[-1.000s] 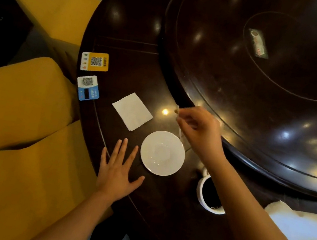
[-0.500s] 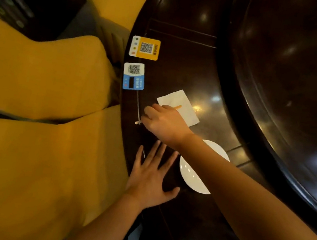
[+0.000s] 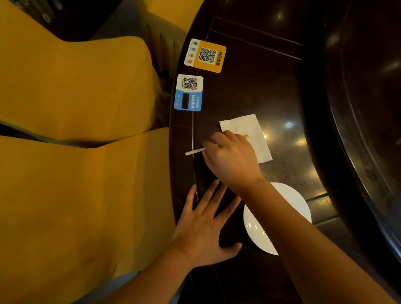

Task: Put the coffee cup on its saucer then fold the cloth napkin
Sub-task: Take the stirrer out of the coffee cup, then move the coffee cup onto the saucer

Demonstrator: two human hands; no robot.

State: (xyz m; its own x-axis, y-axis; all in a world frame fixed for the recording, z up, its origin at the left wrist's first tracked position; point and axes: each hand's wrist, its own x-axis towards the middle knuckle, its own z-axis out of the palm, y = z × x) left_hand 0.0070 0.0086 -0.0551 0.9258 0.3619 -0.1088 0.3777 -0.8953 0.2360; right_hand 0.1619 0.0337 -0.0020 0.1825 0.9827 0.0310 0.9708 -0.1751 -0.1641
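Barely shifted from half a second back: right hand (image 3: 232,158) stays over the near edge of the napkin (image 3: 255,132), middle of frame, fingers curled tight round a thin pale stick (image 3: 195,151) poking out lower left over the dark table (image 3: 251,94). Left hand (image 3: 204,228) still pressed flat on the tabletop, lower centre, fingers spread wide, holding nothing. Saucer (image 3: 258,230) just right of it, white, bare, half covered by the right forearm. Napkin lying flat, a small orange mark near the knuckles. Coffee cup nowhere in frame. Two QR cards near the table's rim, upper centre: orange one (image 3: 205,55) above blue one (image 3: 189,93). Yellow chairs (image 3: 52,127) filling the left side.
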